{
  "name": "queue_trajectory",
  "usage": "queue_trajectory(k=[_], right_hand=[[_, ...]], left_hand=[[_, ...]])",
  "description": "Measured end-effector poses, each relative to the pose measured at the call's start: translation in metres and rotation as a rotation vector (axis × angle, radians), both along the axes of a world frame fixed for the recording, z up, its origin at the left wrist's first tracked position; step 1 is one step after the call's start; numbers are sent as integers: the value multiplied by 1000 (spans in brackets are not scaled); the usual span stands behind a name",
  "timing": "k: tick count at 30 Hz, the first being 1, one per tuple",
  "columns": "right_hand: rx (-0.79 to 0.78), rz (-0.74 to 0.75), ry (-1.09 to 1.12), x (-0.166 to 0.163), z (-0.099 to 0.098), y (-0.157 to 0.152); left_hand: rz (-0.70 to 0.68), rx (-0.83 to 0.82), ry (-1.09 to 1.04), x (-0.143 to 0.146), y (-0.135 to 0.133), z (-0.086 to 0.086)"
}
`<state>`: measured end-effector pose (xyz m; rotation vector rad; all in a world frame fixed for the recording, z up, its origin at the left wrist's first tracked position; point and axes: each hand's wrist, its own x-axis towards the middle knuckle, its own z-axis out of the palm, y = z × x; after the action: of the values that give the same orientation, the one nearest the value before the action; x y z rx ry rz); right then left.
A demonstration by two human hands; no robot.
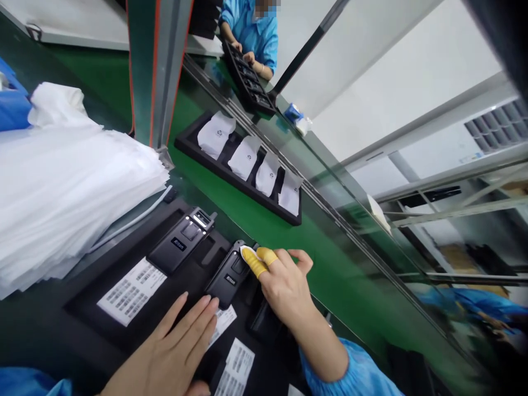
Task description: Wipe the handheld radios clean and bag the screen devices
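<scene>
A black handheld radio (226, 282) marked "Riton" lies face up in a black foam tray (82, 300). My left hand (173, 341) rests flat, fingers stretched, its fingertips at the radio's lower end. Over the radio's top end is my right hand (284, 278), with yellow covers on two fingers held close together. A white patch shows along the covered fingertips; whether it is a held piece or the lit screen I cannot tell. A second radio (175, 245), its screen lit, sits farther left. White barcode labels (132, 291) lie below the radios. Another dark device (264, 322) is partly hidden under my right wrist.
A stack of white sheets or bags (74, 181) fills the left side. Beyond the green belt edge, a black tray (239, 179) holds several white pouches. A metal post (152, 71) stands at the back left. A co-worker in blue (251, 38) handles another tray (251, 80).
</scene>
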<state>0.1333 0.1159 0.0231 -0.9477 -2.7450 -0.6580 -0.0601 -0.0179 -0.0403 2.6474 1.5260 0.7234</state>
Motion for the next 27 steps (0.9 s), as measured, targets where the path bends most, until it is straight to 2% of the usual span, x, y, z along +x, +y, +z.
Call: queue_trajectory(k=[8, 14, 17, 22, 27], right_hand=[[-5, 62, -56, -1, 5, 13], [88, 86, -63, -2, 7, 18], [121, 57, -68, -1, 8, 21], [156, -72, -6, -2, 12, 21], [74, -32, 76, -14, 5, 11]], left_hand=[[-16, -18, 44, 1, 7, 1], [-44, -6, 54, 1, 9, -1], [-45, -22, 67, 1, 10, 1], [-57, -18, 81, 0, 11, 1], [-77, 0, 110, -1, 12, 2]])
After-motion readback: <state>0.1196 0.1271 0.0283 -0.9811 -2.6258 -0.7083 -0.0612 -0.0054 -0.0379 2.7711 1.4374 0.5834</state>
